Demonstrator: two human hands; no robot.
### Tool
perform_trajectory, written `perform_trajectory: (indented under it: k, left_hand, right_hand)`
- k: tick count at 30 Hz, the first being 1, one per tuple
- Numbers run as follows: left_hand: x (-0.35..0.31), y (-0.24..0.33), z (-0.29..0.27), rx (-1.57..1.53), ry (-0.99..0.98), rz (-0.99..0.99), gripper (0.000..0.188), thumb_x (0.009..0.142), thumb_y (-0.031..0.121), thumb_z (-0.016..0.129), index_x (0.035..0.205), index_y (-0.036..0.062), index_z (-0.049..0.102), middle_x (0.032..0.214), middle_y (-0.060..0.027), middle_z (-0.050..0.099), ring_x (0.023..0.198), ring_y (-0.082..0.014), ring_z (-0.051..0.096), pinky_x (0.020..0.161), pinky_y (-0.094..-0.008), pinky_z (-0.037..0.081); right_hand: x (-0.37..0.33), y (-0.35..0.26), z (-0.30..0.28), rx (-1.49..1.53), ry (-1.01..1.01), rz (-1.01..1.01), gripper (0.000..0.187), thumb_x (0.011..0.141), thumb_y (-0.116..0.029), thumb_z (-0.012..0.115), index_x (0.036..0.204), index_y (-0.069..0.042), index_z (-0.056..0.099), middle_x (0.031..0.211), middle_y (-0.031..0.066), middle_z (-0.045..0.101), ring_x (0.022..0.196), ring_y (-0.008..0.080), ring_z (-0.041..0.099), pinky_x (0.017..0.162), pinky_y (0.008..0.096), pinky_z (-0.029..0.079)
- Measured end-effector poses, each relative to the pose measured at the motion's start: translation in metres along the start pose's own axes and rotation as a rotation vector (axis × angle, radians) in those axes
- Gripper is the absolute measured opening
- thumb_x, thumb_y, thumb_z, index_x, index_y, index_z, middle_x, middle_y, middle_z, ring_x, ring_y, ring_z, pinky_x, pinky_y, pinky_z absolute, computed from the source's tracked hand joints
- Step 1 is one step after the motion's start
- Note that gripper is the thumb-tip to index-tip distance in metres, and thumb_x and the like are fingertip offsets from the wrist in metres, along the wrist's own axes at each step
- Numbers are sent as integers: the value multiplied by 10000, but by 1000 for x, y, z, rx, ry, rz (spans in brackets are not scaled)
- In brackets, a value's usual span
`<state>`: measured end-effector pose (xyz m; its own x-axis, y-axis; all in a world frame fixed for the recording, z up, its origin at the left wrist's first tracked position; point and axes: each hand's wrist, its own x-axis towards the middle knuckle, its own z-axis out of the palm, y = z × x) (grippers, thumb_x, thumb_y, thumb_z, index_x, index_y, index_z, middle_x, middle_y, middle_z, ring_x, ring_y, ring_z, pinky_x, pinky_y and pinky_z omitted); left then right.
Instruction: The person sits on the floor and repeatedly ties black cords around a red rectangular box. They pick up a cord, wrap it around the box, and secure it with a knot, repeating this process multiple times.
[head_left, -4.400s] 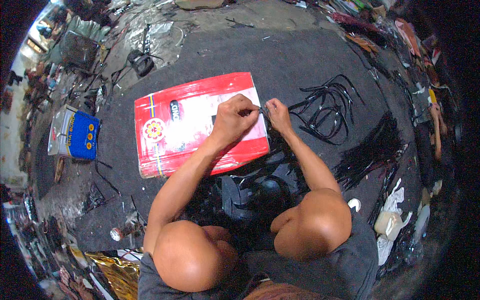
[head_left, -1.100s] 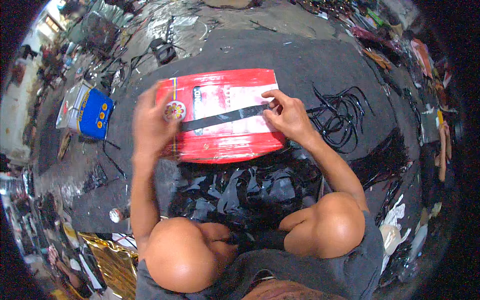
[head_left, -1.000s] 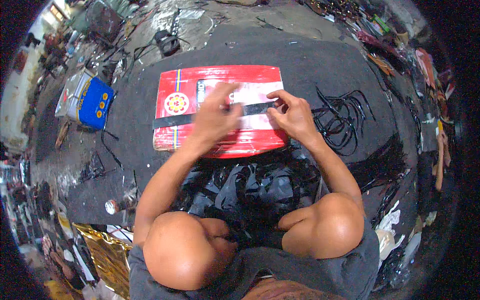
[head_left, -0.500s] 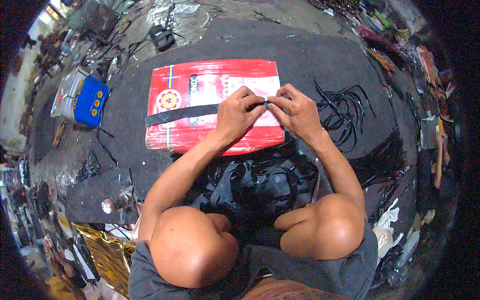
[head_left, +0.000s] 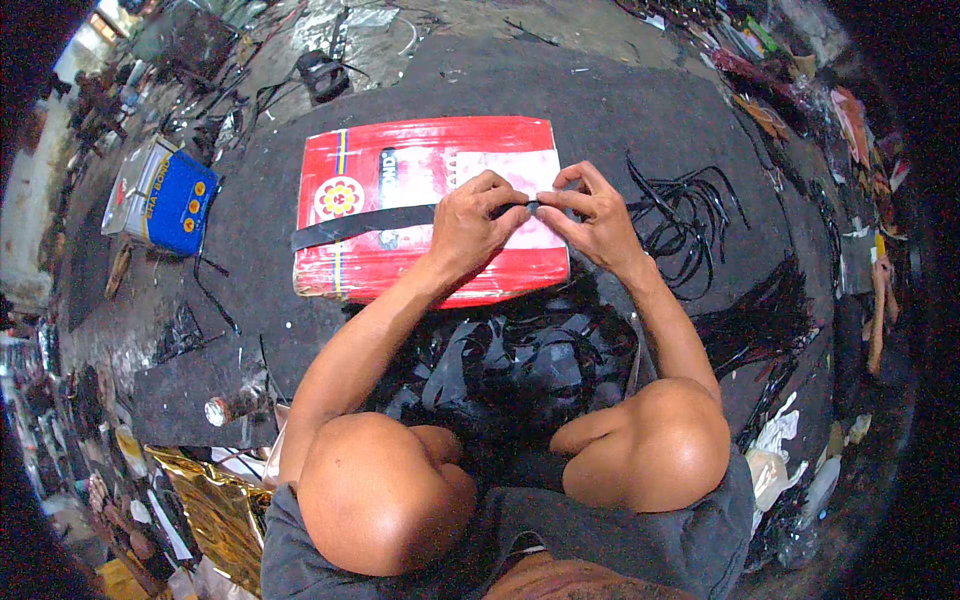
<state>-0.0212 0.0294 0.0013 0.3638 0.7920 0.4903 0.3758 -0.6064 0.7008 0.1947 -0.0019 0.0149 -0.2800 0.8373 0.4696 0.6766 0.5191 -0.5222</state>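
Observation:
A red, flat box-like block [head_left: 390, 262] with a flower print lies on the dark mat before me. Across it runs a flat black strip [head_left: 370, 226], from its left edge to my hands. My left hand [head_left: 468, 220] is closed, pinching this strip between thumb and fingers. My right hand [head_left: 600, 222], fingertips almost meeting the left ones, pinches the narrow black end of the strip; the exact join is too small to make out. Beyond my right wrist, several thin glossy black strips [head_left: 700, 190] curl on the mat.
A pile of black strips [head_left: 520, 365] lies between the block and my knees, and a black bundle [head_left: 765, 315] at right. At left stand a blue-and-white tin [head_left: 170, 205] and a small clear jar [head_left: 235, 406]. Gold foil [head_left: 215, 510] is at lower left, a black roll [head_left: 323, 76] at the back.
Both hands keep their pinch at nearly the same spot. The right hand's upper fingers have lifted and spread slightly.

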Motion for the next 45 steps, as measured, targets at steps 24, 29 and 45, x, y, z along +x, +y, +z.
perform_trajectory:
  k: [24, 29, 45]
  left_hand:
    - [20, -3, 21, -78, -73, 61, 127, 836, 128, 691, 817, 3, 701, 840, -152, 632, 796, -327, 661, 726, -415, 533]
    - [23, -1, 24, -166, -48, 44, 93, 814, 83, 698, 783, -2, 677, 787, -127, 614, 716, -287, 648, 653, -390, 517]
    - [34, -5, 34, -193, -35, 72, 76, 761, 63, 712, 739, 1, 673, 736, -127, 618, 666, -278, 645, 623, -381, 516]
  right_hand:
    - [-13, 10, 37, 322, 294, 467, 272, 897, -245, 724, 883, -51, 534, 707, 6, 479, 679, 93, 435, 600, 306, 427]
    - [-11, 16, 42, 286, 284, 384, 227, 985, -245, 615, 865, -75, 523, 686, 9, 468, 611, 95, 436, 534, 300, 399]
    - [32, 16, 29, -62, 234, 549, 299, 986, -302, 553, 974, -3, 561, 815, 246, 666, 749, 420, 672, 683, 533, 493]
